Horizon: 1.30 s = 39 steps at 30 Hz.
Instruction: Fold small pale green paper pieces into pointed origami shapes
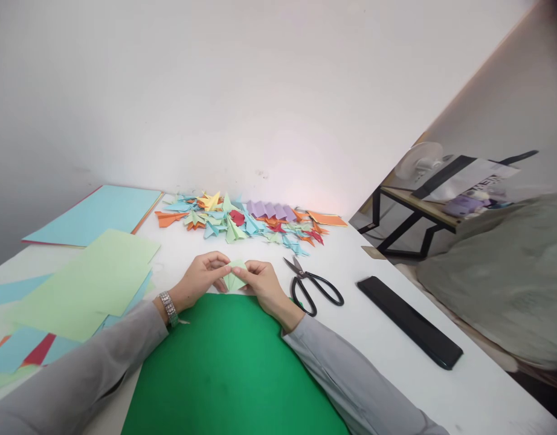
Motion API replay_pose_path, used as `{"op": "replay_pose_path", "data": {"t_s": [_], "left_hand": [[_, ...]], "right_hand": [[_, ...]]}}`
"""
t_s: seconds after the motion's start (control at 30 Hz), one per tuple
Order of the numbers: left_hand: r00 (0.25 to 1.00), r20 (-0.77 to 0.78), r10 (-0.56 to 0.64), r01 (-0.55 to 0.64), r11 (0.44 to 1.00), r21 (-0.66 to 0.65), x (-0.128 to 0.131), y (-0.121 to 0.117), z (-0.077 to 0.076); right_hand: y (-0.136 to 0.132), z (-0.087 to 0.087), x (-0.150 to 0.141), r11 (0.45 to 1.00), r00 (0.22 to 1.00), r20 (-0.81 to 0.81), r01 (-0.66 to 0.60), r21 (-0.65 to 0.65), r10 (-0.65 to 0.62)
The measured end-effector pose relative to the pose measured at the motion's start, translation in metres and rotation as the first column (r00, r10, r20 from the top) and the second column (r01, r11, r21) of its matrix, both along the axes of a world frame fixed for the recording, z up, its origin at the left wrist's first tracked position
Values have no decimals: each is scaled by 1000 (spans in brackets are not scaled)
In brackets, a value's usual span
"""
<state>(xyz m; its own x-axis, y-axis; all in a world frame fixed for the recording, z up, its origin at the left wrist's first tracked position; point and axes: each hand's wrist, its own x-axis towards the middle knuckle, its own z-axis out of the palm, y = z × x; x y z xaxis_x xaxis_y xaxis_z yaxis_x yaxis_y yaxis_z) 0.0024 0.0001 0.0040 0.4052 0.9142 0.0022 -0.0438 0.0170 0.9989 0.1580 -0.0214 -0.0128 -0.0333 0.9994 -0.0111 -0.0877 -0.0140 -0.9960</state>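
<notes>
Between my two hands is a small folded piece of light green paper (234, 281), held just above the far edge of a green mat (228, 356). My left hand (200, 279) pinches the paper's left side with thumb and fingers. On the other side, my right hand (263, 284) grips it, its thumb pressed on the front near the centre crease. Black-handled scissors (301, 275) lie with blades parted to the right of my right hand. Beyond my hands spreads a heap of folded paper shapes (235, 220) in several colours.
Light green sheets (92, 284) and blue scraps cover the table's left side, with a stack of blue paper (97, 214) behind. A long black case (409, 320) lies at the right. A wall rises behind the white table (351, 362); a low table with bags (464, 178) stands further right.
</notes>
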Motion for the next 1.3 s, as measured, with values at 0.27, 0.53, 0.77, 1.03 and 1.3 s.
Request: {"op": "replay_pose_path", "data": {"t_s": [0.27,0.53,0.77,1.03,1.3], "left_hand": [[998,36,56,-56,998,-3,2,-1,1],[998,27,64,-64,998,23,1,0,1],[992,85,96,-91,994,-59,1,3,-1],[981,127,146,-126,980,-153,0,5,-3],[976,169,137,-110,980,-164,1,5,-3]], "right_hand": [[1,0,-1,993,998,-40,60,104,-56],[0,0,0,992,999,-49,17,125,-11],[1,-1,-2,995,991,-131,44,88,-32],[0,-2,-1,996,992,-111,62,64,-55],[1,-2,0,997,986,-163,28,71,-16]]}}
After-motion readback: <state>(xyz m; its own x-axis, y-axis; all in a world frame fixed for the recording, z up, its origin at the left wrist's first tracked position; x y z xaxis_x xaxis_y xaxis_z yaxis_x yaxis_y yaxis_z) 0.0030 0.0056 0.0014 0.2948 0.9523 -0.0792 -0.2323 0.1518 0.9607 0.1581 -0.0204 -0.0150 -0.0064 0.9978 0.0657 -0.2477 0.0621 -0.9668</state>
